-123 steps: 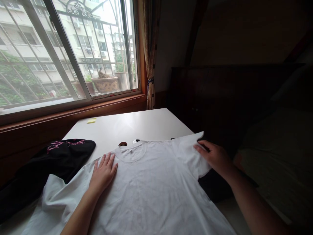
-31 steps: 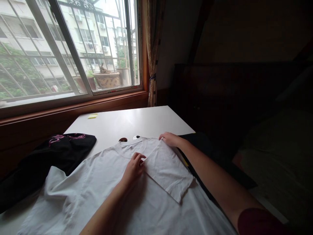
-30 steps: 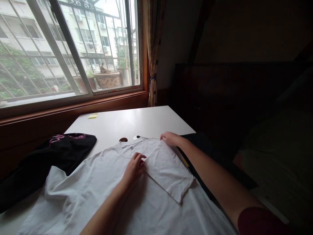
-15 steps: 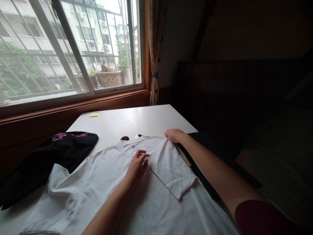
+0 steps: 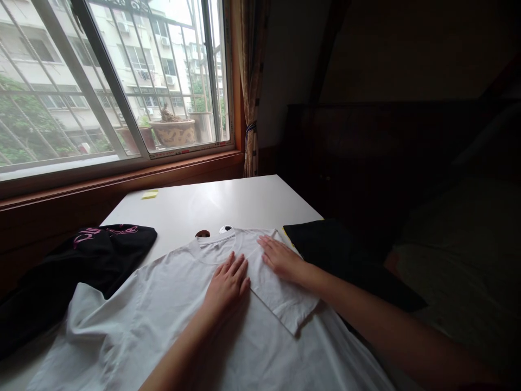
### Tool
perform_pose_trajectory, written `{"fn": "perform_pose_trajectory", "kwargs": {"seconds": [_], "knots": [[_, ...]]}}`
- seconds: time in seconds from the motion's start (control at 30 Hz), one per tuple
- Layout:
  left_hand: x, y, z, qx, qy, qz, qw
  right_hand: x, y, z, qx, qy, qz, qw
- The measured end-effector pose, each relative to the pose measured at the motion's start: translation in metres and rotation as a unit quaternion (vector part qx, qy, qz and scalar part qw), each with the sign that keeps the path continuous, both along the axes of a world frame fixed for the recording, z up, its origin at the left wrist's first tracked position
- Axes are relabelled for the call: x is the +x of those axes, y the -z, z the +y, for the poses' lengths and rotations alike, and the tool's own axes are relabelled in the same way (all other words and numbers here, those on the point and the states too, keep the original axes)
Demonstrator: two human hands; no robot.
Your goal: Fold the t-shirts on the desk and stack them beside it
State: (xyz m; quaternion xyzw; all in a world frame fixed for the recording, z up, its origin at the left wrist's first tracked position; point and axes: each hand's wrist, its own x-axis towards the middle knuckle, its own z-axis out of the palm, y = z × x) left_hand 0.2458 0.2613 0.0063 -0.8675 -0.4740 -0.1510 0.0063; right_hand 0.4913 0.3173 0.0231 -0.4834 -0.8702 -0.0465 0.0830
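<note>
One white T-shirt [image 5: 175, 304] lies spread across one white table [image 5: 228, 201], its collar [image 5: 216, 238] toward the far side and its body running to the near edge. Two dark textiles flank it: a black garment with pink lettering [image 5: 101, 260] on the left, and a dark cloth with a yellow edge [image 5: 329, 244] on the right. Just beyond the collar are two small round items, one brown [image 5: 202, 234] and one black and white [image 5: 226, 229]; what they are cannot be told. One yellow paper note [image 5: 150, 194] lies near the far left corner of the table. Behind stand one window [image 5: 163, 70] and, at its right, one tied curtain [image 5: 251, 92].

About four seconds ago the right sleeve [image 5: 285, 304] stretched outward to the right; now it is folded inward over the chest. Half a second ago the right hand [image 5: 280, 258] gripped the far shoulder edge and the left hand [image 5: 228, 282] had bent fingers; both have since flattened.

The two hands are near each other but apart. The left hand rests on the chest beside the folded sleeve, palm down, fingers extended and slightly spread. The right hand lies on the folded part near the shoulder, fingers straight and close together, touching the fabric without grasping it.
</note>
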Motion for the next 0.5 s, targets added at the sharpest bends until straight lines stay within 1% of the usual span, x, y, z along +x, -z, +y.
{"fn": "perform_pose_trajectory", "kwargs": {"seconds": [0.07, 0.1, 0.17, 0.23, 0.3, 0.5], "knots": [[0.0, 0.001, 0.0, 0.003, 0.001, 0.017, 1.0, 0.004, 0.018, -0.01, -0.005, 0.001, 0.026, 1.0], [-0.001, 0.001, 0.0, 0.004, 0.001, 0.024, 1.0, 0.007, 0.024, -0.011, -0.008, 0.013, 0.038, 0.999], [-0.001, 0.001, 0.0, 0.005, 0.001, 0.032, 0.999, 0.012, 0.03, -0.008, -0.018, 0.056, 0.051, 0.997], [-0.002, 0.0, 0.001, 0.001, 0.002, 0.035, 0.999, 0.015, 0.029, -0.001, -0.03, 0.093, 0.051, 0.994], [-0.002, -0.001, 0.001, -0.008, 0.003, 0.04, 0.999, 0.016, 0.027, 0.006, -0.041, 0.112, 0.046, 0.992], [-0.003, -0.003, 0.0, -0.016, 0.004, 0.039, 0.999, 0.014, 0.025, 0.022, -0.054, 0.12, 0.048, 0.99]]}}
